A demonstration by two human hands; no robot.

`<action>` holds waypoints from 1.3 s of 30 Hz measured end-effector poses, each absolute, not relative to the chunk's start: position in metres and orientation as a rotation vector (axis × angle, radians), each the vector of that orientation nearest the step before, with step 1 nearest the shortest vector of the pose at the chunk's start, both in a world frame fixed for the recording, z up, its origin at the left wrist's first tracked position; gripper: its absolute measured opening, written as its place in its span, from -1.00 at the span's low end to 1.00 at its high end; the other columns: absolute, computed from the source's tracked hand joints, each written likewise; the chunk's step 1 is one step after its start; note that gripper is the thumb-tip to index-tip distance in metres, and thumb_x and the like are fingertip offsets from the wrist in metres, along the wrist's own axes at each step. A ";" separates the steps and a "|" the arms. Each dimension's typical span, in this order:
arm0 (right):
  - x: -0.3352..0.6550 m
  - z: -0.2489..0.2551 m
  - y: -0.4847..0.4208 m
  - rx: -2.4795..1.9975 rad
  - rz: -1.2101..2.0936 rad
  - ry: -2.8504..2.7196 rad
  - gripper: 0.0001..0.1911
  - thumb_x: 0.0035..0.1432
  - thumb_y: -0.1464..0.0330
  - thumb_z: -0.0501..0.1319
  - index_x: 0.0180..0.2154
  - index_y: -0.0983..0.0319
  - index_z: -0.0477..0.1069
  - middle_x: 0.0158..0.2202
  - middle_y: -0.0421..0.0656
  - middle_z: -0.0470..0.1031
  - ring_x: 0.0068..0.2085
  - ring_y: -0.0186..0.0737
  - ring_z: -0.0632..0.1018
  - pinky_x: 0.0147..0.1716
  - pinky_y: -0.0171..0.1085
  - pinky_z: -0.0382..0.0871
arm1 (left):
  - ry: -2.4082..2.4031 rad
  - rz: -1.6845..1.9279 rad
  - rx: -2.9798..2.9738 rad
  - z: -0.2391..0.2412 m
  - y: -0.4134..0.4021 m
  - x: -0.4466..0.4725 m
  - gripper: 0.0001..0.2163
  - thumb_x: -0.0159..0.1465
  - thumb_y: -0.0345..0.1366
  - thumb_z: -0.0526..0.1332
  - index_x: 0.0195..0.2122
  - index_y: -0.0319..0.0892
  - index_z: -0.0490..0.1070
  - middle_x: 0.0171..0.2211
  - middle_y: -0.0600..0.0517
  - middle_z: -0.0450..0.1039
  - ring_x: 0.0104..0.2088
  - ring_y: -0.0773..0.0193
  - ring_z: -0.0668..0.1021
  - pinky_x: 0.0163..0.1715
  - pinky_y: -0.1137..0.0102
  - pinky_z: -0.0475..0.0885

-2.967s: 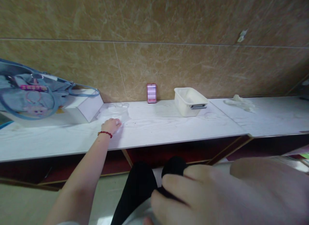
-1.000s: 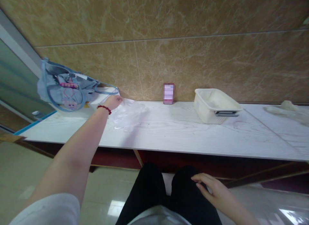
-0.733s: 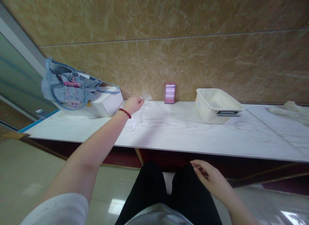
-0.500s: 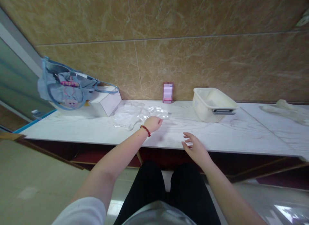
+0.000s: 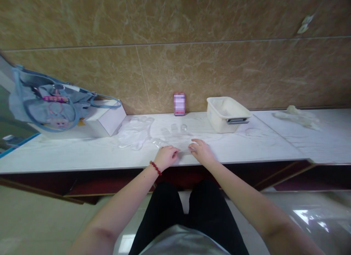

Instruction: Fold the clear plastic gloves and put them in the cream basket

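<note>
right hand [image 5: 201, 151] has moved inward and left hand [image 5: 166, 157] back toward the front edge of the white counter [image 5: 68, 152] since half a second ago. left fingers are drawn narrow, right loosely curled; whether either grips the clear film [image 5: 174, 129], lying just beyond them, cannot be told. crumpled clear plastic [image 5: 135, 132] sits left, cream basket [image 5: 220, 124] right, phone [image 5: 179, 104] behind.

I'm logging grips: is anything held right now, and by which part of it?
It cannot be told: the left hand and right hand curl near clear plastic, too see-through to show a grip or its place.
</note>
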State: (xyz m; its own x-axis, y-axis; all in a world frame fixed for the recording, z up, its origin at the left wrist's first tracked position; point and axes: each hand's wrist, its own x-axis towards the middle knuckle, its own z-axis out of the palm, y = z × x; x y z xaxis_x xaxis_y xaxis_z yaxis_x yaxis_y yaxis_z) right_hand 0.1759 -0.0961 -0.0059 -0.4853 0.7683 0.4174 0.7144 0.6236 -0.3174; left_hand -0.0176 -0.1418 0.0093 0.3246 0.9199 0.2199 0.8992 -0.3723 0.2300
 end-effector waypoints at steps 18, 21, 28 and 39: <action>0.138 0.061 0.001 -1.256 1.303 -1.608 -0.89 0.07 0.35 0.08 -0.35 0.26 0.19 -0.30 -0.12 0.38 -0.57 -0.45 0.46 -0.60 -0.38 0.39 | 1.573 1.010 1.336 0.066 -0.048 -0.081 -0.87 0.07 -0.31 0.14 -0.36 -0.22 0.33 -0.28 -0.04 0.42 -0.31 0.26 0.49 -0.41 0.36 0.41; 0.134 0.079 0.023 -1.211 1.212 -1.577 -0.92 0.09 0.38 0.07 -0.39 0.27 0.21 -0.41 -0.16 0.37 -0.53 -0.47 0.44 -0.51 -0.36 0.42 | 1.487 1.183 1.277 0.087 -0.021 -0.080 -0.88 0.15 -0.36 0.08 -0.30 -0.22 0.32 -0.23 -0.04 0.41 -0.25 0.26 0.47 -0.32 0.32 0.40; 0.145 0.098 0.050 -1.002 0.952 -1.650 -0.87 0.05 0.34 0.09 -0.33 0.26 0.27 -0.42 -0.22 0.34 -0.39 -0.44 0.43 -0.39 -0.32 0.43 | 1.473 1.430 1.495 0.115 0.007 -0.072 -0.80 0.14 -0.27 0.09 -0.22 -0.17 0.31 -0.16 0.01 0.39 -0.13 0.24 0.40 -0.19 0.31 0.34; 0.187 0.035 -0.012 -0.958 0.474 -2.141 -0.82 0.06 0.33 0.04 -0.32 0.22 0.36 -0.28 -0.16 0.42 -0.26 -0.32 0.44 -0.32 -0.32 0.38 | 1.428 1.096 2.112 0.040 -0.039 -0.076 -0.80 0.06 -0.22 0.12 -0.35 -0.22 0.36 -0.28 -0.06 0.42 -0.23 0.25 0.44 -0.15 0.31 0.31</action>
State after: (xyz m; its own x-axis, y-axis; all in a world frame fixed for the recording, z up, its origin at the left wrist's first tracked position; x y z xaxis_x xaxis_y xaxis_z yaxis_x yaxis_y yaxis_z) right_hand 0.1868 -0.0121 0.0351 -0.4550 0.7556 0.4713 0.4861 0.6542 -0.5795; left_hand -0.0762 -0.0388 0.0400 0.1862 0.8989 0.3966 0.6157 -0.4213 0.6659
